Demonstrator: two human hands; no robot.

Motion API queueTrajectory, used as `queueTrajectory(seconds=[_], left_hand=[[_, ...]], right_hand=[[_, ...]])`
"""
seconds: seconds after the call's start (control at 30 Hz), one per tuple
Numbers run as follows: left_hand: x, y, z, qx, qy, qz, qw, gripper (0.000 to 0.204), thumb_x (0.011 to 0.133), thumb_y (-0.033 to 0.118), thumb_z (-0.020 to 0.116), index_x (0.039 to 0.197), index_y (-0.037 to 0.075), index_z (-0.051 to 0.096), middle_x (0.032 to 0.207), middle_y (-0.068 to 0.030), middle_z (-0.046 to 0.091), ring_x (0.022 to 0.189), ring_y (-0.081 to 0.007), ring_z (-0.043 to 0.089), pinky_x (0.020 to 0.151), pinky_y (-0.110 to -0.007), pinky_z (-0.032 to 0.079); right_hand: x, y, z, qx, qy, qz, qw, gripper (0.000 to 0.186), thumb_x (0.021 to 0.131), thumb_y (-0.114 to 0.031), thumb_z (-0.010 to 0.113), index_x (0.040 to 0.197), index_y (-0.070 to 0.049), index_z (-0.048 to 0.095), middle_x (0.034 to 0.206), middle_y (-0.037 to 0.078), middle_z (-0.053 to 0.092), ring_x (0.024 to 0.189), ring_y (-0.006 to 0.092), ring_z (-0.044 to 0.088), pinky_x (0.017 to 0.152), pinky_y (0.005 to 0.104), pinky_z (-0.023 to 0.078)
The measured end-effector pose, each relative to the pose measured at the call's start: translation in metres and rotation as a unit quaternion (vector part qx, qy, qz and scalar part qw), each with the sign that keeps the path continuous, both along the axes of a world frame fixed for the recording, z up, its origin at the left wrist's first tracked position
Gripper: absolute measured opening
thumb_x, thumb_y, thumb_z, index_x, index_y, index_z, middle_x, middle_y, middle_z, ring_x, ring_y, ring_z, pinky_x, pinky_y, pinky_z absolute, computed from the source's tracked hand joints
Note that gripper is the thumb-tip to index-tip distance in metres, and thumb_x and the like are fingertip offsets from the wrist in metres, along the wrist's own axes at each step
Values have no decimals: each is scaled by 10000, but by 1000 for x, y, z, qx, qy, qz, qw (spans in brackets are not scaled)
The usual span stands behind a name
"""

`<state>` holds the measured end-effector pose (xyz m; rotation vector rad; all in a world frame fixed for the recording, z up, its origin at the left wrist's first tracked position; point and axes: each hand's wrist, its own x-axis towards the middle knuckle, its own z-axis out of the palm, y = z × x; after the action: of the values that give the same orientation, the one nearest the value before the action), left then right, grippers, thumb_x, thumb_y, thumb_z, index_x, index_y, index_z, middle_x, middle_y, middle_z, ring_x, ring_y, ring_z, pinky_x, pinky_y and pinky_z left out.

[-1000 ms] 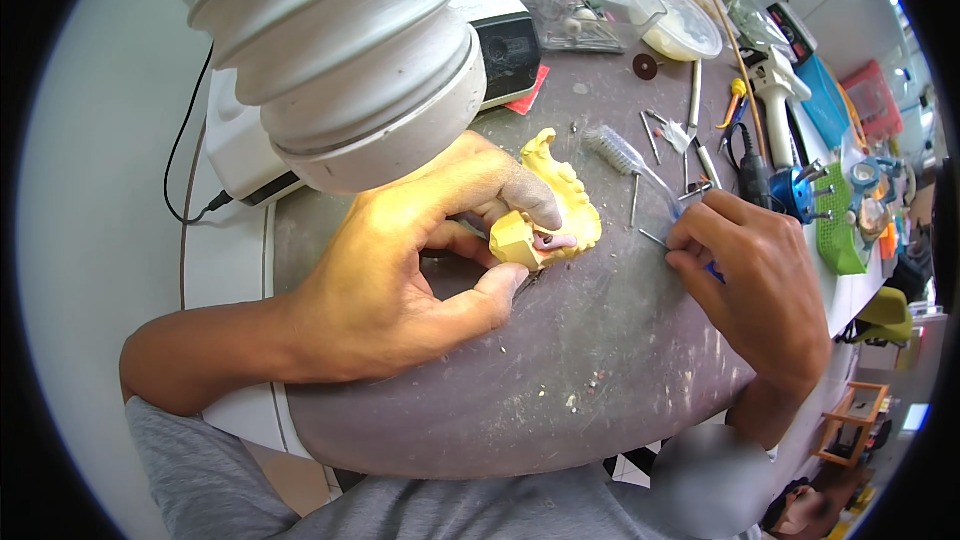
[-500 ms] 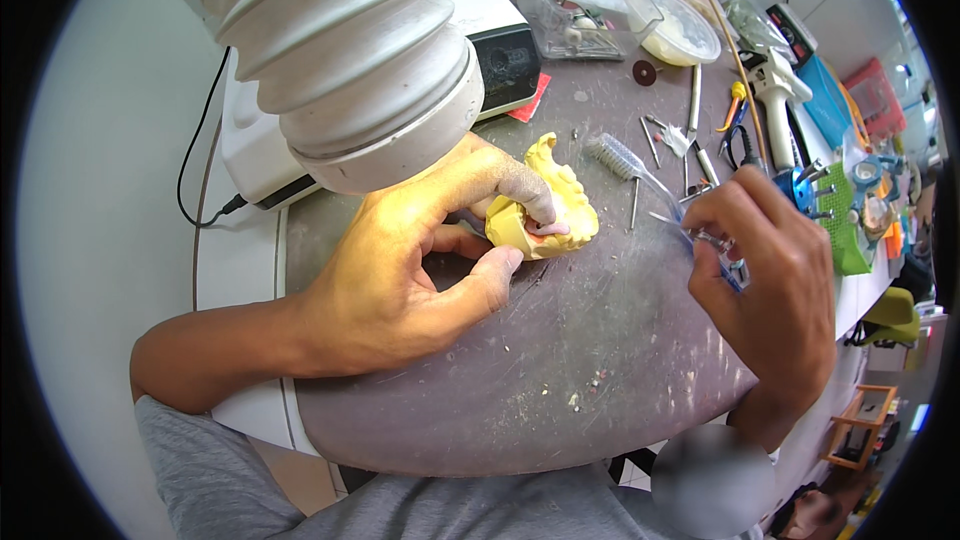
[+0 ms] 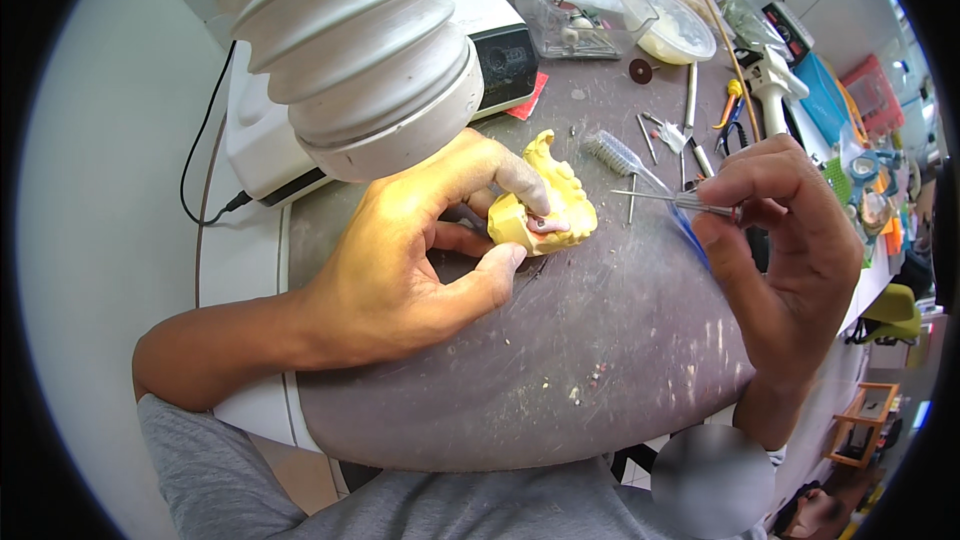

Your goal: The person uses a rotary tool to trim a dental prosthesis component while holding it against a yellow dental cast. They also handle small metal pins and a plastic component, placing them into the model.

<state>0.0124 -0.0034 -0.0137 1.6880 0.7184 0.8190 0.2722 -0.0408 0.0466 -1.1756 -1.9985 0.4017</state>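
My left hand [image 3: 405, 265] is closed on a yellow plaster dental cast [image 3: 572, 208], which rests on the bench. One fingertip presses on top of the cast and the thumb lies against its near side. A pinkish piece with a small dark hole [image 3: 547, 226] sits in the cast beside that fingertip. To the right, my right hand [image 3: 785, 240] pinches a slim metal screwdriver [image 3: 692, 202] with a red band. Its thin shaft points left toward the cast, apart from it. Behind the shaft lies a clear-bristled brush with a blue handle [image 3: 612, 150].
A ribbed white suction hose [image 3: 350, 50] hangs over my left hand. Behind stand a white machine [image 3: 250, 135], a clear bin [image 3: 585, 35] of small tools and a round tub [image 3: 680, 30]. Burs, a dark disc [image 3: 640, 71] and cutters [image 3: 733, 105] lie at the back right.
My right hand has lifted slightly and turned, so the screwdriver now shows with its shaft pointing left. The left fingertip has shifted a little, uncovering more of the pinkish piece.
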Motion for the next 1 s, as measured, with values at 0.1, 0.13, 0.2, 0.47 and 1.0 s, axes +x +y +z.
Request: queueTrajectory(seconds=[0.1,0.13,0.2,0.47,1.0], left_hand=[[-1,0,1,18,6,-8,1000,275,849,-93,605,1112,-10,616,1166,-101,520,1121,-179,584,953,-318,603],[-1,0,2,21,13,-12,1000,276,842,-93,611,1105,-8,620,1163,-100,521,1119,-176,584,951,-317,600],[0,1,4,27,29,-21,999,278,829,-93,621,1093,-6,629,1159,-98,523,1115,-171,584,948,-313,595],[1,0,2,24,22,-11,999,275,808,-91,648,1066,5,650,1151,-88,526,1109,-165,590,948,-310,590],[2,2,-2,56,-5,-16,998,263,812,-93,663,1061,-7,654,1134,-89,545,1057,-156,619,909,-293,616]], right_hand=[[-2,0,0,-5,-2,33,999,185,836,8,771,990,25,668,956,85,667,889,131,604,728,228,472],[-5,0,1,0,-7,37,999,183,836,3,777,981,27,668,949,87,673,877,135,608,726,232,477],[-9,0,-1,10,-13,46,999,179,834,-8,789,962,31,669,927,90,685,843,142,616,711,241,485],[-22,4,-15,16,-32,55,998,160,838,-44,803,909,24,677,859,98,698,716,159,627,623,270,498],[-27,14,5,59,-150,99,982,146,815,-88,809,885,-11,708,787,86,659,648,174,615,571,281,484]])
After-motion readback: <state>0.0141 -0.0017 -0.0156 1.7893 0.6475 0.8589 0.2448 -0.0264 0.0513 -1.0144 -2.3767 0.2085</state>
